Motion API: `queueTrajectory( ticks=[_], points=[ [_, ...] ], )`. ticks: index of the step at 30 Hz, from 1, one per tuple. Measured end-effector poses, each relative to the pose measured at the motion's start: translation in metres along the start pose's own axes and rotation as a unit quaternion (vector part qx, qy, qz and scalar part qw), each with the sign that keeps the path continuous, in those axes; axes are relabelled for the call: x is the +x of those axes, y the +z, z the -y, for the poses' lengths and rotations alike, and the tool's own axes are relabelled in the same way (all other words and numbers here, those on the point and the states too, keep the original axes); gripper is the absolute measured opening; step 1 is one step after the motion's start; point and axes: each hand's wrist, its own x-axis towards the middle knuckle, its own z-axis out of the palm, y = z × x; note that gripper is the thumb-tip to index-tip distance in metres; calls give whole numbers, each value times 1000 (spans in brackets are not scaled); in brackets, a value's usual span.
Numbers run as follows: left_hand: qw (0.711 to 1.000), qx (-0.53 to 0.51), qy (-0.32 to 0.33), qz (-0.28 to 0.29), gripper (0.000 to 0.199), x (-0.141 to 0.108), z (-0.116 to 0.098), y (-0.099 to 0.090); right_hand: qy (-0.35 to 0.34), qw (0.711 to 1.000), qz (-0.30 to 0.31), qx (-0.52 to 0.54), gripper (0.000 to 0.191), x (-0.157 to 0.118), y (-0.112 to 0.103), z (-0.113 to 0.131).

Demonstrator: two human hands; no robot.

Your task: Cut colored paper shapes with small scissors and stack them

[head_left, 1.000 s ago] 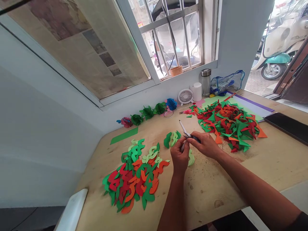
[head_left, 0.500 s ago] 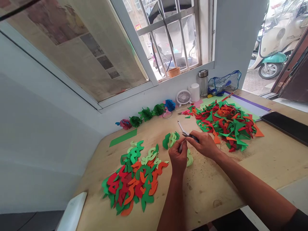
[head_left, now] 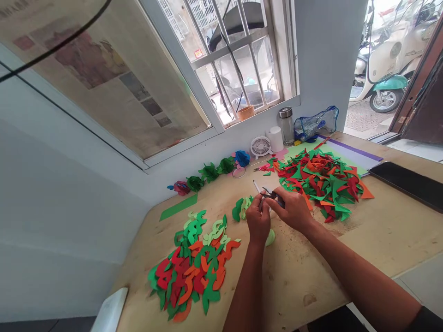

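My right hand (head_left: 292, 210) is closed on dark-handled scissors (head_left: 279, 200), whose blades point left toward my other hand. My left hand (head_left: 258, 219) is pinched close to the blades, around a small greyish piece that its fingers mostly hide. Just beyond the hands lies a white pen (head_left: 256, 186), partly covered. Beside my left hand are dark and light green paper cutouts (head_left: 238, 210). Another light green cutout (head_left: 270, 238) shows under my wrists. To the left spreads a pile of curved red, orange and green cutouts (head_left: 194, 269).
Pointed paper scraps (head_left: 321, 182) are heaped at right, near a black phone (head_left: 408, 184). Along the wall stand paper flowers (head_left: 209, 172), a small white fan (head_left: 260, 146), a glass bottle (head_left: 286, 127) and a clear blue-edged pouch (head_left: 316, 123). A green paper strip (head_left: 178, 207) lies at left.
The camera view has shifted slightly. My left hand has moved up nearer the scissors, its fingers now meeting the blades. The light green cutout below is more covered.
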Motion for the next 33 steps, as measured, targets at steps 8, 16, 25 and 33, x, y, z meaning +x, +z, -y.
queueTrajectory(
  ticks=[8,16,25,33],
  points=[
    [982,149,95,70,9,8,20,32,6,1000,-23,-17,42,0,-2,0],
    [984,-112,-94,-102,22,-16,12,-11,-21,997,22,-76,42,-1,2,2],
    [989,-54,-17,-135,21,-20,3,-40,-80,979,68,-175,43,-6,14,5],
    [987,88,102,-90,18,-20,0,-44,-107,969,102,-197,34,-11,21,9]
  ],
)
